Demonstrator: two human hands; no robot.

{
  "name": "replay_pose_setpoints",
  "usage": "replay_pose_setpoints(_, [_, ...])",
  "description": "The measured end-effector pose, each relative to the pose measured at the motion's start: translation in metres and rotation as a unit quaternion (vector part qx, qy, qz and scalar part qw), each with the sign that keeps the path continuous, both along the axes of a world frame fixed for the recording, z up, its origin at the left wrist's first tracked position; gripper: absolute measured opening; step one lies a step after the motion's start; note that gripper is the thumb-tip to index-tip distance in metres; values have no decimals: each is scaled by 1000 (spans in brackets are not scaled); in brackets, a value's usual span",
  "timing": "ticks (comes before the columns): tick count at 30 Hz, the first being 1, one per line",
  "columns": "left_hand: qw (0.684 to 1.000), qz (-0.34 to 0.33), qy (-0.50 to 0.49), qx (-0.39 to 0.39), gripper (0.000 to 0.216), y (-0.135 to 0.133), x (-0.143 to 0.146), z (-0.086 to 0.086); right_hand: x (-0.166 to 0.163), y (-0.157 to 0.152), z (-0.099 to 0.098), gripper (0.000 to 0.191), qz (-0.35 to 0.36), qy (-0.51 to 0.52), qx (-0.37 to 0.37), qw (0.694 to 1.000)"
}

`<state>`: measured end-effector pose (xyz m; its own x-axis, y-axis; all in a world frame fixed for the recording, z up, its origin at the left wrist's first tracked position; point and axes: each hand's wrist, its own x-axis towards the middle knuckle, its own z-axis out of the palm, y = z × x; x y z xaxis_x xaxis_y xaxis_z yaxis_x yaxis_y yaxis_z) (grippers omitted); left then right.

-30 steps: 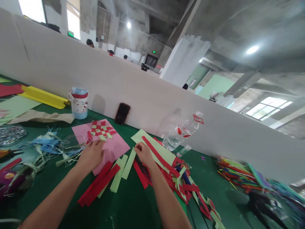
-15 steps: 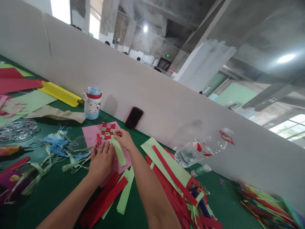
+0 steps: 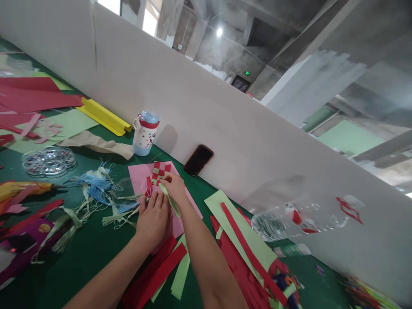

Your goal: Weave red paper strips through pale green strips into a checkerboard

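Note:
My left hand (image 3: 152,218) lies flat, fingers extended, on a pink paper sheet (image 3: 137,172). Just above its fingertips, a small red-and-green checkered paper weave (image 3: 158,171) rests on that sheet. The fingers of my right hand (image 3: 175,187) are pinched at the weave's lower edge on a light green paper strip (image 3: 173,203), which curves down between my hands. A short red piece (image 3: 149,185) lies left of the weave. Below my left hand are loose red strips (image 3: 165,268) and green strips (image 3: 180,277), partly hidden by my forearms.
Blue and cream tassels (image 3: 96,186), a clear bead tray (image 3: 48,162) and a purple glue gun (image 3: 30,240) lie left. A cup (image 3: 145,134) and a phone (image 3: 198,159) stand by the wall. Right are a green sheet (image 3: 244,231) and a plastic bottle (image 3: 299,221).
The view has turned left, so the table things appear farther right. The green strip, flat before, now bends and stands partly on edge by my right hand. My left hand stays on the pink sheet.

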<state>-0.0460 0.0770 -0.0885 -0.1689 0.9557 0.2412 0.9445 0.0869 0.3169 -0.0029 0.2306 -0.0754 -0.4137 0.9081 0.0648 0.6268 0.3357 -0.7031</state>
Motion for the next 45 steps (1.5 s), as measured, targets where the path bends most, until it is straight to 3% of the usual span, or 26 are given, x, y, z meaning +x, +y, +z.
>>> replay_pose_setpoints(12, [1000,1,-19,8,48,-2,1,4,7,-6,13,7,-49,-77,55,994])
replay_pose_setpoints(21, [999,-6,-36,14,47,0,0,-1,8,-5,1,6,-59,-93,68,992])
replay_pose_setpoints(27, [999,-11,-41,13,46,0,-1,2,20,-10,9,16,-9,-95,110,989])
replay_pose_setpoints(34, [999,-12,-50,9,47,-1,0,6,55,-30,13,38,124,-150,135,972])
replay_pose_setpoints(45, [999,-13,-44,2,49,1,0,4,55,-39,10,38,138,-218,153,954])
